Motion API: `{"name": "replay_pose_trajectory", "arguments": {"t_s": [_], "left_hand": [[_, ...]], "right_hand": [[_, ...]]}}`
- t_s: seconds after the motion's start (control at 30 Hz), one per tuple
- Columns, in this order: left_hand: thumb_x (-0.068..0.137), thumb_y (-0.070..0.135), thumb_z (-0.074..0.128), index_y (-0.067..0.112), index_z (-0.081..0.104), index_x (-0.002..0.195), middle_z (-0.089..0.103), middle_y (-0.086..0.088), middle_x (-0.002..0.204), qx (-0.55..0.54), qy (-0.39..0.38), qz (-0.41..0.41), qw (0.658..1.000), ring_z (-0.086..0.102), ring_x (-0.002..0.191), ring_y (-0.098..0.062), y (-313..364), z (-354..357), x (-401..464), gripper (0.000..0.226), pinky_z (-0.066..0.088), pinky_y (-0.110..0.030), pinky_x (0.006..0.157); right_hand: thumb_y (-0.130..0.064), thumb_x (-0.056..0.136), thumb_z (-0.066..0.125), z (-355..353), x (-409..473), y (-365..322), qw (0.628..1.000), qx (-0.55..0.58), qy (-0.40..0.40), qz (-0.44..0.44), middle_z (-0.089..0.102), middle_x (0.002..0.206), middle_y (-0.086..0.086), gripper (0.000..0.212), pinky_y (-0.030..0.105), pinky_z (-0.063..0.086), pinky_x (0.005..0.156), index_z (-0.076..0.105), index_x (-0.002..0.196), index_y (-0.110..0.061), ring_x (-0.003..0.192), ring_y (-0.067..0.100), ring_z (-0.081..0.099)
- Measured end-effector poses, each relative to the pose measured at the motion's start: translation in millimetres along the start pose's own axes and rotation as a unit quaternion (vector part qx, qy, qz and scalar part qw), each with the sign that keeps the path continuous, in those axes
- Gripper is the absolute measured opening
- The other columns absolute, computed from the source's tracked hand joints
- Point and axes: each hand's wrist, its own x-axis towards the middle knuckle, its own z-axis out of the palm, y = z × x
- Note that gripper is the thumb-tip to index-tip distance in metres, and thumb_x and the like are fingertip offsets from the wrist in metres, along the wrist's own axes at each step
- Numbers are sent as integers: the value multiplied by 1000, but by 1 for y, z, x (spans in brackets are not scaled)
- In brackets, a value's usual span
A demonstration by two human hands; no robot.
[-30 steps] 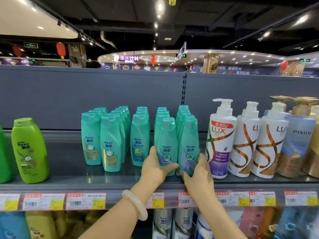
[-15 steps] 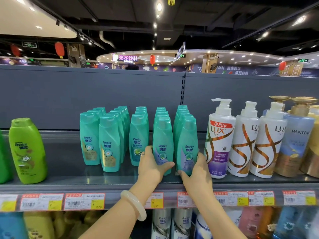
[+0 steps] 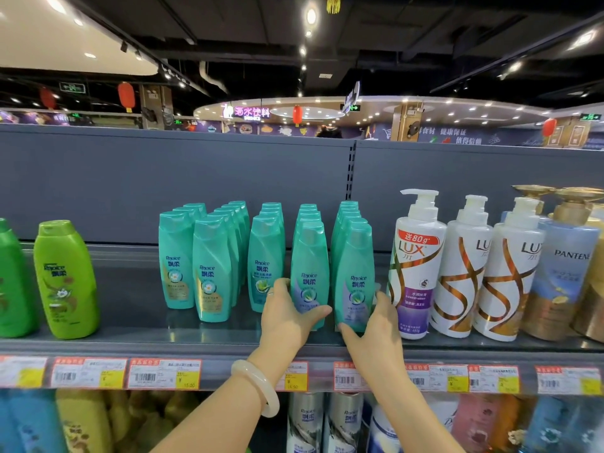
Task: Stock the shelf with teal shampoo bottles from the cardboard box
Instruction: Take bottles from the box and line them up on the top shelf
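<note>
My left hand (image 3: 287, 317) wraps the lower part of one teal shampoo bottle (image 3: 310, 273), the front one of its row: thumb curled across the label toward the right, fingers round the far left side, so the grip is clamped on that bottle. My right hand (image 3: 376, 325) does the same with the neighbouring teal bottle (image 3: 354, 276), thumb low across its front at the left, fingertips (image 3: 380, 297) on its right edge, just beside the first white Lux pump bottle (image 3: 416, 266). Both bottles stand upright on the shelf (image 3: 137, 335), near its front edge and close together. A pale bangle (image 3: 258, 385) sits on my left wrist.

The teal bottles stand in five rows running back to the grey back panel. Five front bottles show plainly; the ones behind overlap, so I cannot give a sure total. The two I hold head the fourth and fifth rows from the left.

To the right stand three white Lux pump bottles, then blue-and-gold Pantene bottles (image 3: 562, 276) cut off by the edge. To the left one light-green Rejoice bottle (image 3: 63, 279) stands well apart from the teal ones, with part of a darker green bottle (image 3: 13, 282) beyond. Price tags (image 3: 163, 374) line the shelf lip.
</note>
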Motion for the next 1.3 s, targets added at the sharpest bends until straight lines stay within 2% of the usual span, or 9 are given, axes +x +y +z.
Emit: {"name": "replay_pose_trajectory", "arguments": {"t_s": [0.27, 0.33, 0.43, 0.6, 0.7, 0.8, 0.9, 1.13, 1.3], "left_hand": [[61, 31, 85, 13, 46, 116, 59, -2, 112, 10, 15, 1, 1000, 56, 98, -16, 0, -4, -4, 70, 41, -23, 78], [61, 30, 86, 13, 47, 114, 61, -4, 108, 5, 15, 4, 1000, 57, 94, -16, -2, -5, -5, 68, 45, -27, 79], [61, 31, 85, 13, 46, 116, 59, -7, 111, 9, 12, 15, 1000, 58, 101, -21, -4, -9, -8, 70, 49, -36, 88], [66, 37, 81, 13, 43, 126, 49, -3, 117, 93, 0, 40, 995, 51, 110, -16, -10, -25, -19, 75, 39, -24, 88], [70, 37, 78, 13, 39, 134, 47, -8, 131, 119, -29, 34, 992, 50, 120, -19, -11, -29, -24, 78, 40, -29, 99], [76, 38, 73, 15, 33, 140, 51, -7, 133, 137, -53, 19, 989, 51, 119, -21, -6, -25, -27, 79, 42, -30, 97], [78, 43, 69, 17, 37, 137, 56, -4, 129, 161, -44, -2, 986, 54, 117, -21, -1, -18, -27, 72, 44, -32, 92], [72, 54, 69, 18, 51, 113, 64, 0, 107, 226, 40, -9, 973, 59, 102, -22, 0, -6, -29, 58, 44, -31, 78], [74, 51, 69, 16, 49, 119, 63, -3, 112, 227, 49, 11, 973, 57, 106, -22, -8, -5, -29, 60, 45, -34, 84]], "right_hand": [[-13, 79, 72, -6, -3, 2, 999, 37, -21, -8, 42, 135, 6, 73, 25, 43, 96, 30, 139, -12, 127, 17, 42], [-14, 79, 73, -8, -4, 3, 999, 43, -26, -16, 43, 133, 6, 73, 25, 43, 96, 31, 138, -13, 126, 18, 43], [-15, 80, 72, -11, -4, 3, 998, 43, -37, -25, 42, 134, 7, 74, 27, 43, 96, 29, 140, -12, 125, 19, 45], [-20, 80, 72, -13, -3, 2, 998, 23, -57, -35, 37, 141, 10, 83, 35, 38, 105, 20, 144, -8, 132, 24, 38], [-22, 80, 73, -10, -3, 1, 998, 0, -54, -28, 37, 140, 13, 83, 37, 40, 102, 22, 142, -6, 130, 27, 39], [-23, 81, 72, -9, -2, -2, 998, -29, -44, -24, 41, 136, 16, 79, 38, 45, 94, 24, 140, -3, 124, 31, 46], [-22, 83, 68, -8, -1, -4, 998, -50, -41, -15, 45, 133, 15, 71, 40, 48, 89, 26, 137, -4, 119, 32, 51], [-25, 84, 68, -7, 4, -7, 996, -77, -45, 27, 49, 128, 14, 67, 41, 49, 83, 28, 134, -5, 114, 32, 54], [-25, 85, 66, -6, 1, -8, 995, -81, -54, 32, 47, 129, 15, 69, 41, 49, 84, 26, 137, -3, 116, 31, 53]]}}
